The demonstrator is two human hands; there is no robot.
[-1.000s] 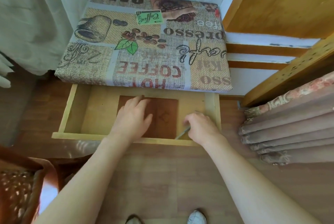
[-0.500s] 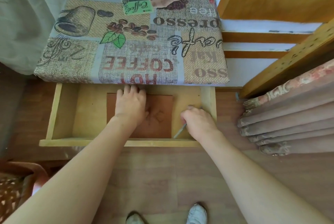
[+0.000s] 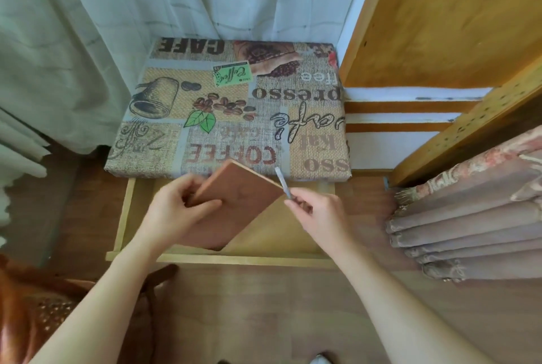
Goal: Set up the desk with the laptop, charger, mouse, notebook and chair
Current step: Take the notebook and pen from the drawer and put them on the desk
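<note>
A brown notebook [image 3: 240, 202] is held tilted above the open wooden drawer [image 3: 123, 217], gripped along its left edge by my left hand [image 3: 179, 211]. My right hand [image 3: 316, 214] pinches a thin silvery pen [image 3: 283, 183] that points up and away, just past the notebook's right corner. The small desk [image 3: 234, 111] behind the drawer is covered with a coffee-print cloth and carries nothing on top. No laptop, charger or mouse is in sight.
A reddish-brown chair [image 3: 32, 313] stands at the lower left. Pale curtains [image 3: 73, 41] hang behind and to the left of the desk. A wooden bed frame [image 3: 445, 26] and folded brownish fabric [image 3: 475, 217] fill the right side. Wood floor lies below.
Both hands were down in the drawer, the left flat on the notebook, the right on the pen. Now notebook and pen are lifted out, and the view has pulled back.
</note>
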